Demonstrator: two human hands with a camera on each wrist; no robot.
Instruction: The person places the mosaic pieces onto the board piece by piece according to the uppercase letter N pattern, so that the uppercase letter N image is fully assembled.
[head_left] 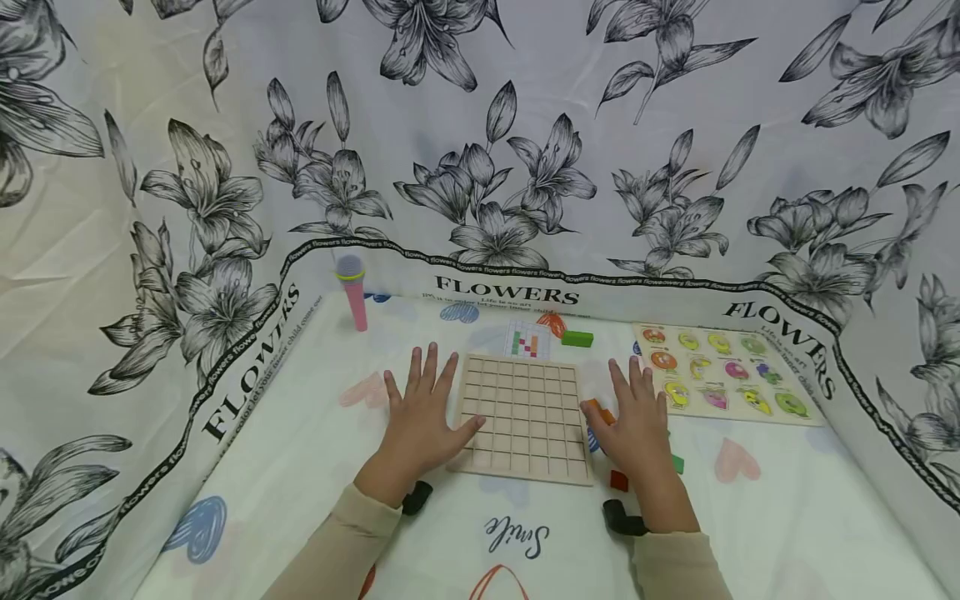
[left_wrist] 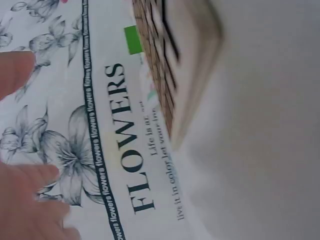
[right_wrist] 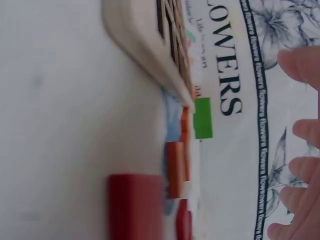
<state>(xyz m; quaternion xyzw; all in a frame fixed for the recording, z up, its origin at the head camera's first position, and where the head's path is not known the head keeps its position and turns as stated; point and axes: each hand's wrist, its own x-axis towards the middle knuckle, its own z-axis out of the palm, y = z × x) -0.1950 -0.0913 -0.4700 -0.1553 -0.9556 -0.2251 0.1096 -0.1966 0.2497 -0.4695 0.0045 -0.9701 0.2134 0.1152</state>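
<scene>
A square wooden grid board point(head_left: 525, 417) lies on the cloth between my two hands. My left hand point(head_left: 422, 421) is at its left side, fingers spread and straight, with the thumb reaching over the board's left edge. On the other side my right hand point(head_left: 636, 423) has its fingers extended, its thumb pointing toward the board's right edge. Neither hand holds anything. Orange blocks point(right_wrist: 175, 170) and a red block point(head_left: 618, 481) lie beside and below the right hand, which partly hides others. A green block point(head_left: 678, 464) shows just right of that wrist.
Behind the board lie a small printed pattern card point(head_left: 527, 340) and a long green block point(head_left: 577, 338). A fruit puzzle board point(head_left: 727, 375) is at the right. A pink toy microphone point(head_left: 354, 292) stands at the back left. Flower-printed cloth point(head_left: 495, 192) rises around the table.
</scene>
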